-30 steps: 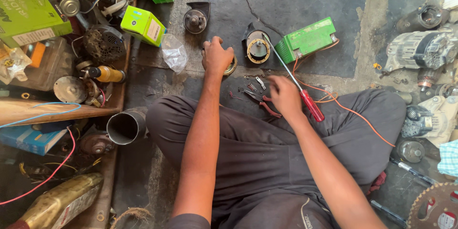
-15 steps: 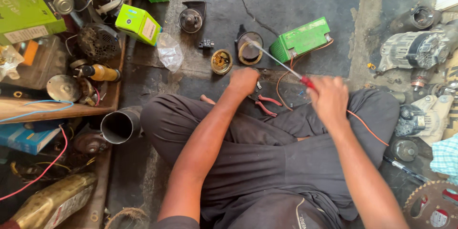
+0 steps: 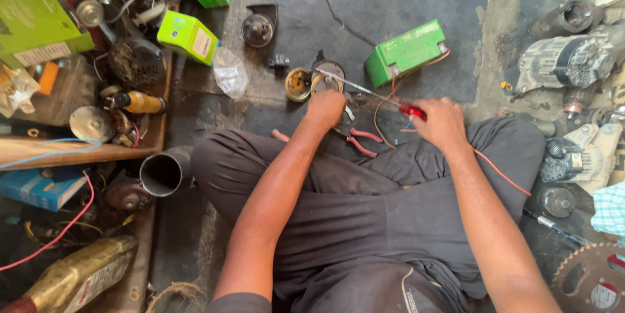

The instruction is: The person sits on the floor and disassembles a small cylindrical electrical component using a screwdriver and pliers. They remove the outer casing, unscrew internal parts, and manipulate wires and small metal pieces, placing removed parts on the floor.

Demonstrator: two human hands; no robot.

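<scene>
I sit cross-legged on a grey concrete floor. My right hand grips the red handle of a screwdriver, whose long metal shaft reaches left to a round metal part on the floor. My left hand rests just below that part, fingers curled near it; what it grips is hidden. A brass-coloured round cup lies beside the part on the left. Red-handled pliers lie by my knee. A green battery box with orange wires sits beyond the screwdriver.
A wooden tray at the left holds boxes, a bottle and metal parts. A metal pipe lies by my left knee. Starter motors and alternators crowd the right edge, with a sprocket at bottom right.
My left hand came back from the brass cup to the round metal part. My right hand slid right along the screwdriver to its handle, and the shaft now points at that part.
</scene>
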